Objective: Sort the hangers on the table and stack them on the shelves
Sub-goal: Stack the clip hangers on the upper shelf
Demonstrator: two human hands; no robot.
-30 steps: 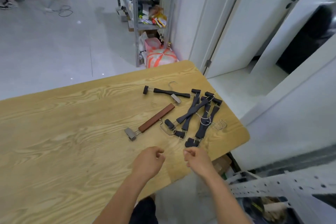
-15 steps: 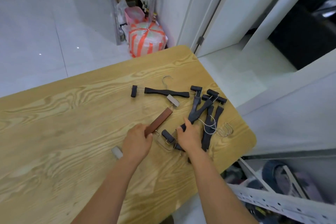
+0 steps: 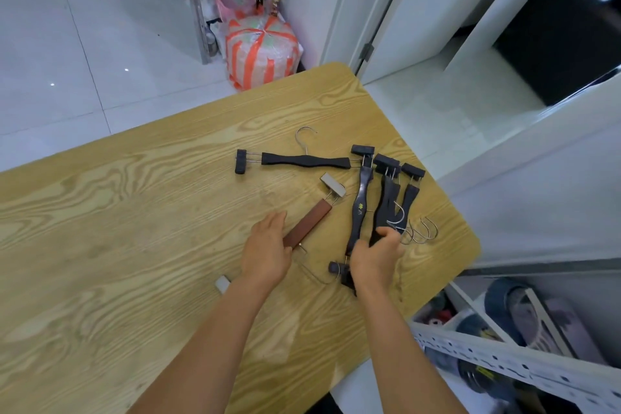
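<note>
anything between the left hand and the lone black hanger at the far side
Nothing visible: bare table lies between the left hand and the lone black hanger. The silver clip of the brown hanger sits just right of that path.

Brightness: bright, even, cool-white indoor light over the whole view.
Source: out of sight; two small bright dots sit on the glossy floor (image 3: 67, 44).
Shadows: soft and faint; thin dark lines hug the black hangers (image 3: 359, 208), and the forearms shade the tabletop (image 3: 134, 212) only slightly.
Glare: a pale sheen lies on the tabletop's near edge; the white doors (image 3: 420, 10) are nearly washed out.
Dark area: the opening at upper right (image 3: 554, 27) is black, without detail.
Sharpness: the left hand (image 3: 267, 255), right hand (image 3: 374, 260) and wood grain are fairly crisp.
Blur: the metal rack (image 3: 504, 356) at lower right is smeared.
Distortion: wide-angle; door edges lean outward and the tabletop's edges bow.
</note>
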